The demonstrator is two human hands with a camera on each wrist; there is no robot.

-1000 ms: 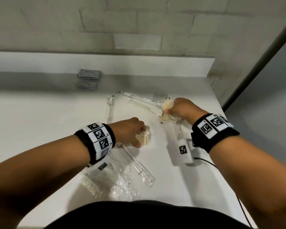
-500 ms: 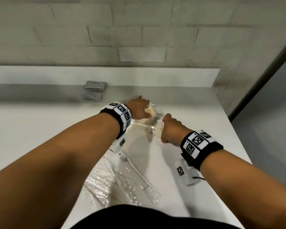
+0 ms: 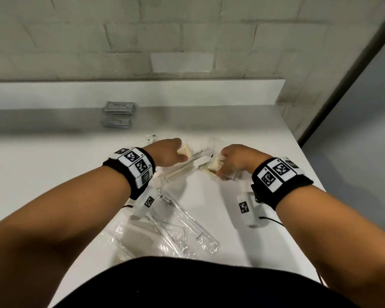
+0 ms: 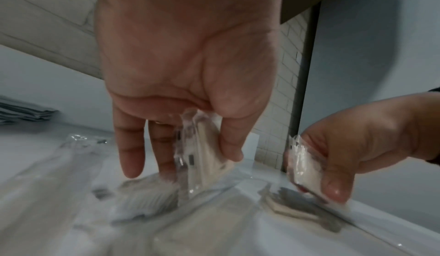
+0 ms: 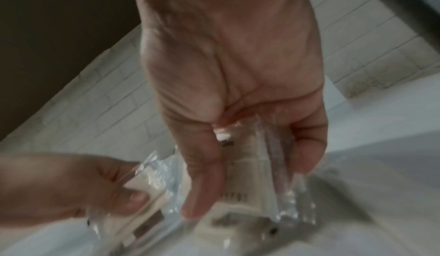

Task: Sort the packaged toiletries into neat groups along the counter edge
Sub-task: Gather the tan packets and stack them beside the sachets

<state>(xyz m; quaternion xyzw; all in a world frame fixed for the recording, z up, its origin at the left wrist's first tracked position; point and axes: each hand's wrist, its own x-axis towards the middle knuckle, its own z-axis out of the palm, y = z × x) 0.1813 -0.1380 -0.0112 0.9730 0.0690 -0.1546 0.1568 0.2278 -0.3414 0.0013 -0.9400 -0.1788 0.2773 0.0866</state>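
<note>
My left hand (image 3: 180, 152) pinches a small cream soap bar in clear wrap (image 3: 185, 150) over the middle back of the white counter (image 3: 42, 174). In the left wrist view the thumb and fingers of this hand (image 4: 202, 166) hold that bar (image 4: 204, 153) upright just above the surface. My right hand (image 3: 221, 166) grips a second wrapped cream bar (image 3: 216, 163), also seen as the right hand's bar (image 5: 252, 175). Beneath it another cream bar (image 3: 205, 171) lies flat on the counter. The two hands are a short gap apart.
Long wrapped toothbrush-like packets (image 3: 187, 166) lie between the hands. Wrapped combs and more long packets (image 3: 165, 232) are heaped near the front edge. A stack of grey sachets (image 3: 118, 107) sits against the back ledge. The counter's right edge (image 3: 307, 161) runs close to my right wrist.
My left hand carried its wrapped bar from the near middle of the counter toward the back, beside the right hand. The right hand kept hold of its bar and shifted only slightly.
</note>
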